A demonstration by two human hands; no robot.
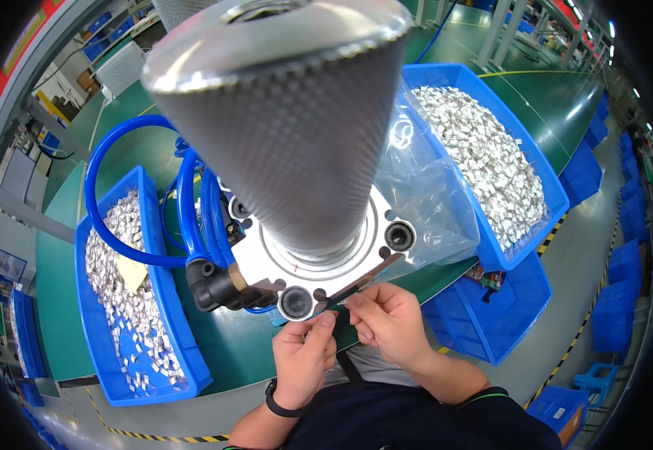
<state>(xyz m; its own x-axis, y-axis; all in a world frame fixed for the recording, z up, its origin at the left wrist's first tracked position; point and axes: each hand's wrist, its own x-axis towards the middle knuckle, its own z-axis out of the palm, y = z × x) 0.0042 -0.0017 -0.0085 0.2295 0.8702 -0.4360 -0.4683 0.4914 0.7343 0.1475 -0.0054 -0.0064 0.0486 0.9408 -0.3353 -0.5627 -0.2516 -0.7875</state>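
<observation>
At the metal block [341,279], the left hand [305,356] and right hand [390,324] pinch; I can't tell on what. Just past them, the block's long silver tube [281,127] points up. Farther, blue bins [552,199] hold white bits [484,157] on both sides.

Anything between fingers [356,301] too small to tell; rear cylinder [179,12] cropped.

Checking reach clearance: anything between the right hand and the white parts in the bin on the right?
Yes: the clear plastic bag lies between the right hand and the white parts, then the side wall of the blue bin. Exact heights can't be judged.
</observation>
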